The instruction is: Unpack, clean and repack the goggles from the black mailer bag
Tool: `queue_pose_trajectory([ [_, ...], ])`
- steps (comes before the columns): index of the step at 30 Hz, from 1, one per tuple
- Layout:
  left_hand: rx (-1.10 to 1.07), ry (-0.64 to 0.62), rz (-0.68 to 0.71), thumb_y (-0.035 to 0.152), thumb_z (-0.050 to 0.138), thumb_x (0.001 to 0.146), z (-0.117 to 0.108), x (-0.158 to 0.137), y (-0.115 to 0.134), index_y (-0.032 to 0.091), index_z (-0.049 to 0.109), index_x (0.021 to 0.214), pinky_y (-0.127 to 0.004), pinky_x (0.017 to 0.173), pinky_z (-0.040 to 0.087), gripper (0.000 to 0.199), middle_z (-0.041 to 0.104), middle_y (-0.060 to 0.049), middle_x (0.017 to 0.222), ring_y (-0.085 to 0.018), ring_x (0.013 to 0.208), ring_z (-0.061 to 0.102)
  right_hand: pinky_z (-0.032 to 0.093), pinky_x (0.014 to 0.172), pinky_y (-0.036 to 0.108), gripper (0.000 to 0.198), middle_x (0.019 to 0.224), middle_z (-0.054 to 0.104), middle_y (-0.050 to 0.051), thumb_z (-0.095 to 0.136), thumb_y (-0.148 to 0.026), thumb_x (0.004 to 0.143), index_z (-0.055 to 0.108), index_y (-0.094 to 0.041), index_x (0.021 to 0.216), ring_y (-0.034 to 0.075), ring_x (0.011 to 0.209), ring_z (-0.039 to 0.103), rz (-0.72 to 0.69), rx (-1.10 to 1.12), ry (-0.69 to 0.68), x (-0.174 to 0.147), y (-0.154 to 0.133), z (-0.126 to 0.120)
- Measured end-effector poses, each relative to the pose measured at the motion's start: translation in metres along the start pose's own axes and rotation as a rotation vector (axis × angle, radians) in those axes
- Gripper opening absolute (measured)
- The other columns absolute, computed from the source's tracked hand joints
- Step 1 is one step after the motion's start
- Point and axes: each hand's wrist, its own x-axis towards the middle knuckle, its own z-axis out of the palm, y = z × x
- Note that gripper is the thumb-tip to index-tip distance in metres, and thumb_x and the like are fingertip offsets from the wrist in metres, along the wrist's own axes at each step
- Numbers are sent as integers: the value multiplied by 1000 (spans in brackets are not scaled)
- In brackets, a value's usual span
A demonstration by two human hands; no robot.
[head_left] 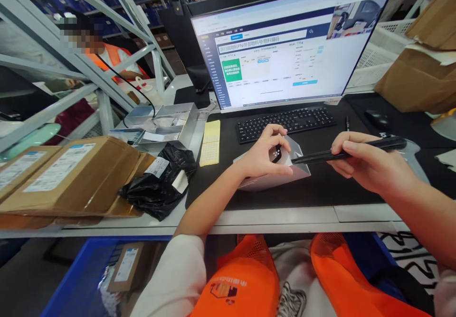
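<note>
A pale grey box [276,180] lies on the black desk mat in front of the keyboard. My left hand [267,153] is closed over its top, fingers and thumb curved around a dark patch with small white dots. Part of the box is hidden beneath that hand. In my right hand [359,158] is a long, slim black tool [317,157], thicker at its right end. Its narrow tip points left and meets the box's right end close to my left fingers. I cannot make out the tool's exact kind.
Behind the mat stand a keyboard [285,123] and a lit monitor [274,56]. Yellow sticky notes [210,144], a black plastic parcel [160,181] and cardboard boxes [71,177] lie left. A mouse [377,119] sits right. Another person in an orange vest [116,58] is behind the metal frame.
</note>
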Motion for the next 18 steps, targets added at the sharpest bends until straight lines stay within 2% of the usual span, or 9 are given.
queue_pose_trajectory([
  [5,10,-10,-10,64,90,65,2,0,3,24,67,96,-56,122,35,56,41,-11,132,-35,142,40,38,50,24,22,55,52,-1,73,-38,91,68,-17,83,12,51,50,-49,-146,45,-3,-1,1],
  [10,19,-19,-7,63,91,64,3,1,3,24,68,97,-55,123,34,56,41,-11,132,-35,142,40,38,52,25,29,56,55,-1,66,-45,97,67,-18,87,12,53,51,-42,-372,-53,5,-11,-1],
  [14,18,-18,20,60,91,66,2,2,0,24,68,99,-55,123,33,53,40,-10,133,-34,142,41,29,44,23,35,52,53,-1,66,-46,96,68,-16,78,9,45,46,-68,-554,-29,21,-29,9],
  [18,53,1,22,61,90,67,1,0,0,24,68,99,-56,122,35,54,41,-11,135,-35,141,41,19,39,22,39,49,48,0,73,-45,91,67,-15,67,5,40,39,-92,-586,-2,33,-43,22],
])
